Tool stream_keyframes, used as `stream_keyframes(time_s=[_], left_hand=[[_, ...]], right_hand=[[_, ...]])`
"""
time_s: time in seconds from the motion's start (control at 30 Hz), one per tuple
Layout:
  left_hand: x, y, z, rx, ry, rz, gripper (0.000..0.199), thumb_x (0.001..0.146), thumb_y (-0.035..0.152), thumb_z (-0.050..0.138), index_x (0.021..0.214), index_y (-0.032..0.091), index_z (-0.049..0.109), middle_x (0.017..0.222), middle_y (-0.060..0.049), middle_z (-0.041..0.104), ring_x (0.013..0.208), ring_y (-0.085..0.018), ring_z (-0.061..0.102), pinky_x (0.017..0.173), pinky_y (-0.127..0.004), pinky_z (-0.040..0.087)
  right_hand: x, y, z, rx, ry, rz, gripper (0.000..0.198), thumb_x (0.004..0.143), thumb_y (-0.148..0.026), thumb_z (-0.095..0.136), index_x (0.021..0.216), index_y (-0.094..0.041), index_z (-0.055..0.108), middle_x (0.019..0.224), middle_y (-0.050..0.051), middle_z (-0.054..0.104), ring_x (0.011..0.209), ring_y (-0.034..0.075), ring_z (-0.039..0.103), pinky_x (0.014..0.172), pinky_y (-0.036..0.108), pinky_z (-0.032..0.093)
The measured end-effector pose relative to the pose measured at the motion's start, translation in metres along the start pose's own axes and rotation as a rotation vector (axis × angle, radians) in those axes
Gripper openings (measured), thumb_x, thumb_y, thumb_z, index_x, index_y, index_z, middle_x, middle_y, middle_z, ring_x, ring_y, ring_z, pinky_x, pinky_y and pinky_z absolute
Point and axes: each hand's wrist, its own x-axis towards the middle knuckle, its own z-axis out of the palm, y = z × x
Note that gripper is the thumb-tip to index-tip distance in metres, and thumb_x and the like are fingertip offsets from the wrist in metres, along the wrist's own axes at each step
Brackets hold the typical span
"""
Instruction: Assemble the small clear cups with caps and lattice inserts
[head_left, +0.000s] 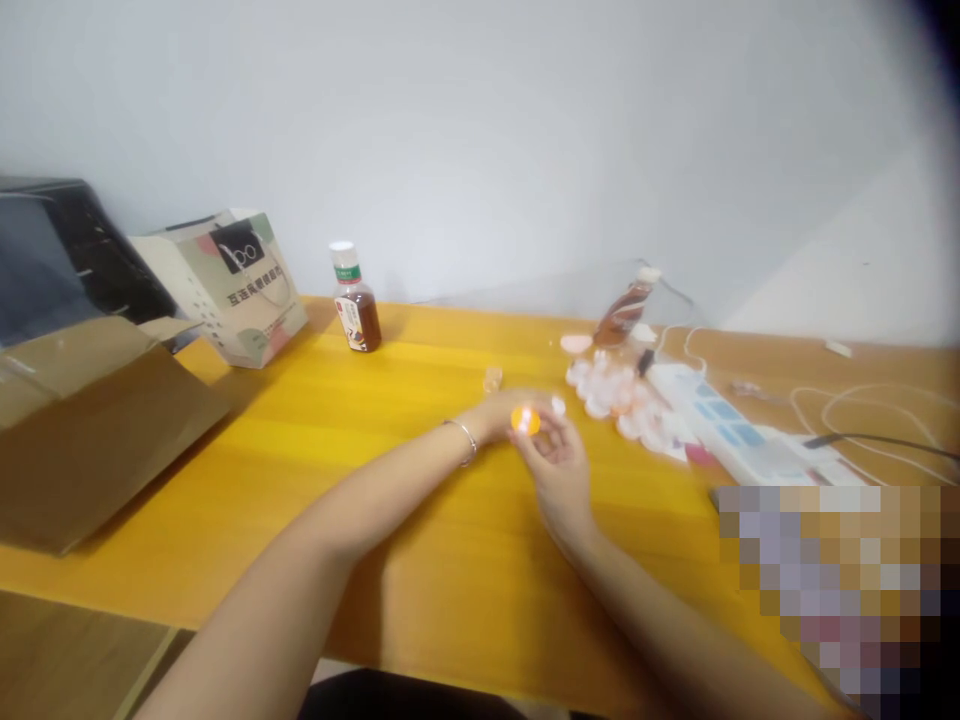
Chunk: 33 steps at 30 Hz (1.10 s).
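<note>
My right hand is closed, its thumb and fingertips pinching a small round orange piece with a pale middle. My left hand, with a silvery bangle at the wrist, reaches in behind that piece. Its fingers are mostly hidden by my right hand, so their grip does not show. A small white bit shows by the fingertips; whose hand it touches is unclear. Just beyond my left hand a small tan object lies on the yellow wooden table. Blur hides finer detail.
To the right lie a heap of pale, pinkish round pieces, a white power strip and loose cables. A tilted brown-drink bottle is behind them. On the left are an upright bottle, a paper bag and an open cardboard box.
</note>
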Motion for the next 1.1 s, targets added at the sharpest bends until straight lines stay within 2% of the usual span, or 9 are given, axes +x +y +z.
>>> stream_keyframes(time_s=[0.07, 0.13, 0.23, 0.33, 0.47, 0.6, 0.77, 0.97, 1.1], left_hand=[[-0.007, 0.001, -0.002, 0.016, -0.097, -0.010, 0.024, 0.088, 0.029, 0.041, 0.107, 0.018, 0.052, 0.113, -0.008, 0.051, 0.094, -0.017, 0.053, 0.081, -0.035, 0.047], [-0.020, 0.002, -0.012, 0.030, -0.119, -0.035, 0.023, 0.087, 0.028, 0.044, 0.105, 0.017, 0.053, 0.110, -0.008, 0.053, 0.093, -0.016, 0.054, 0.081, -0.035, 0.047], [-0.049, 0.004, -0.033, 0.007, -0.043, -0.088, 0.016, 0.082, 0.024, 0.052, 0.092, 0.013, 0.056, 0.096, -0.009, 0.058, 0.089, -0.018, 0.054, 0.080, -0.033, 0.044], [-0.085, 0.005, -0.054, -0.100, 0.066, -0.155, 0.017, 0.087, 0.027, 0.041, 0.090, 0.015, 0.052, 0.092, -0.006, 0.059, 0.081, -0.014, 0.056, 0.072, -0.025, 0.044], [-0.129, 0.010, -0.067, -0.827, 0.223, -0.393, 0.022, 0.079, 0.035, 0.055, 0.093, 0.017, 0.051, 0.089, -0.004, 0.059, 0.077, -0.013, 0.057, 0.064, -0.022, 0.044], [-0.148, 0.018, -0.066, -1.137, 0.184, -0.438, 0.037, 0.079, 0.032, 0.056, 0.113, 0.022, 0.048, 0.093, -0.006, 0.060, 0.079, -0.014, 0.060, 0.070, -0.025, 0.045], [-0.148, 0.021, -0.063, -1.148, 0.182, -0.398, 0.031, 0.074, 0.028, 0.062, 0.102, 0.018, 0.056, 0.104, -0.007, 0.057, 0.090, -0.016, 0.057, 0.086, -0.032, 0.045], [-0.146, 0.020, -0.061, -0.988, 0.185, -0.360, 0.029, 0.074, 0.030, 0.062, 0.100, 0.017, 0.056, 0.098, -0.006, 0.059, 0.081, -0.014, 0.058, 0.075, -0.027, 0.047], [-0.145, 0.022, -0.060, -0.916, 0.184, -0.340, 0.026, 0.076, 0.027, 0.059, 0.100, 0.016, 0.056, 0.098, -0.006, 0.058, 0.084, -0.013, 0.057, 0.074, -0.025, 0.046]], right_hand=[[-0.001, 0.000, 0.001, -0.011, -0.014, -0.012, 0.036, 0.063, -0.019, 0.070, 0.095, -0.022, 0.054, 0.091, 0.002, 0.063, 0.079, 0.014, 0.062, 0.080, 0.032, 0.049], [-0.003, 0.000, 0.001, -0.021, -0.025, -0.028, 0.036, 0.063, -0.019, 0.070, 0.096, -0.022, 0.054, 0.091, 0.002, 0.063, 0.080, 0.014, 0.062, 0.080, 0.031, 0.049], [-0.005, -0.002, 0.003, -0.032, -0.037, -0.038, 0.035, 0.064, -0.019, 0.069, 0.095, -0.022, 0.055, 0.090, 0.002, 0.064, 0.081, 0.014, 0.062, 0.080, 0.031, 0.049], [-0.007, -0.004, 0.005, -0.047, -0.062, -0.003, 0.034, 0.064, -0.021, 0.069, 0.095, -0.021, 0.055, 0.088, 0.003, 0.065, 0.081, 0.015, 0.062, 0.080, 0.032, 0.049], [-0.012, -0.005, 0.007, -0.083, -0.127, 0.086, 0.035, 0.062, -0.023, 0.070, 0.094, -0.020, 0.057, 0.085, 0.002, 0.066, 0.078, 0.014, 0.063, 0.079, 0.032, 0.050], [-0.018, -0.005, 0.009, -0.127, -0.233, 0.147, 0.035, 0.060, -0.023, 0.071, 0.093, -0.020, 0.059, 0.082, 0.001, 0.066, 0.073, 0.014, 0.064, 0.076, 0.030, 0.051], [-0.019, -0.005, 0.009, -0.166, -0.281, 0.127, 0.033, 0.062, -0.023, 0.070, 0.093, -0.020, 0.060, 0.085, 0.002, 0.067, 0.072, 0.014, 0.064, 0.076, 0.031, 0.052], [-0.018, -0.002, 0.008, -0.197, -0.301, 0.100, 0.033, 0.062, -0.023, 0.070, 0.093, -0.020, 0.060, 0.084, 0.002, 0.067, 0.072, 0.014, 0.064, 0.075, 0.030, 0.053], [-0.018, 0.000, 0.007, -0.213, -0.309, 0.089, 0.032, 0.062, -0.023, 0.070, 0.092, -0.020, 0.061, 0.085, 0.002, 0.068, 0.072, 0.014, 0.064, 0.075, 0.031, 0.053]])
